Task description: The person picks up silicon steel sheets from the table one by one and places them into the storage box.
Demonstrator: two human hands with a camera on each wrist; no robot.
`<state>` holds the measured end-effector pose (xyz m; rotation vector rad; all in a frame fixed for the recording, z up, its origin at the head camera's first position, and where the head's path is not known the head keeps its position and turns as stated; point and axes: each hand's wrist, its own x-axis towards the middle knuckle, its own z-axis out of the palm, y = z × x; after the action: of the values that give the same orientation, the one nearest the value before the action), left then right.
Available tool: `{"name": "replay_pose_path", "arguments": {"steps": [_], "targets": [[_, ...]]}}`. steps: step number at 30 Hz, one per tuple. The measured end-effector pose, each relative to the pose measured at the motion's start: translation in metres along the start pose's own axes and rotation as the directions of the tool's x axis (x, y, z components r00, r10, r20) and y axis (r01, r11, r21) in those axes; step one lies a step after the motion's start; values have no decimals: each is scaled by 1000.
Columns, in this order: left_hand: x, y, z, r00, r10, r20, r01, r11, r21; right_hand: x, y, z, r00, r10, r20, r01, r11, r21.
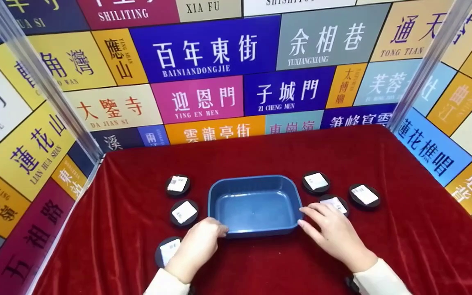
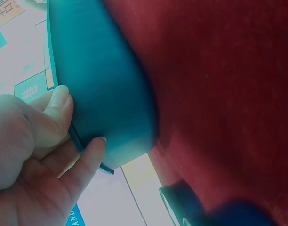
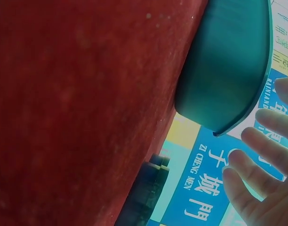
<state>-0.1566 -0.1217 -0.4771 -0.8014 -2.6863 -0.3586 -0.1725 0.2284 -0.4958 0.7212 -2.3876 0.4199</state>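
Note:
A blue plastic tub (image 1: 254,207), rectangular with rounded corners and nothing in it, sits on the red cloth. My left hand (image 1: 200,241) pinches its rim at the near left corner. In the left wrist view, thumb and fingers of the left hand (image 2: 45,136) meet at the rim, and one finger lies along the outer wall. At the tub's right side is my right hand (image 1: 336,231), fingers extended and fingertips right at the rim. The right wrist view shows that hand's fingers (image 3: 257,174) spread and holding nothing.
Round black containers with white labels flank the tub. Three stand on the left, including one (image 1: 184,213) beside the tub and one (image 1: 166,250) partly behind my left wrist. On the right are three more, one (image 1: 335,204) partly covered by my right hand. Sign-printed panels (image 1: 203,53) enclose the red-covered table (image 1: 260,155).

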Motion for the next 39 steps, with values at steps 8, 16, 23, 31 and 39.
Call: {"name": "replay_pose_path", "arguments": {"steps": [8,16,23,31,39], "targets": [[0,0,0,1000,-5,-3,5,1000,16,0,6,-1,1000,5,1,-5,1000,-5],[0,0,0,1000,-3,-4,3,1000,24,0,10,-3,1000,17,11,-17,1000,5],[1,0,0,1000,-15,8,15,1000,11,-1,15,-4,1000,-1,-7,1,1000,8],[0,0,0,1000,-19,4,19,1000,9,-3,20,-6,1000,5,7,-5,1000,-16],[0,0,0,1000,-8,-8,8,1000,15,-6,26,-8,997,66,50,-64,997,-44]]}}
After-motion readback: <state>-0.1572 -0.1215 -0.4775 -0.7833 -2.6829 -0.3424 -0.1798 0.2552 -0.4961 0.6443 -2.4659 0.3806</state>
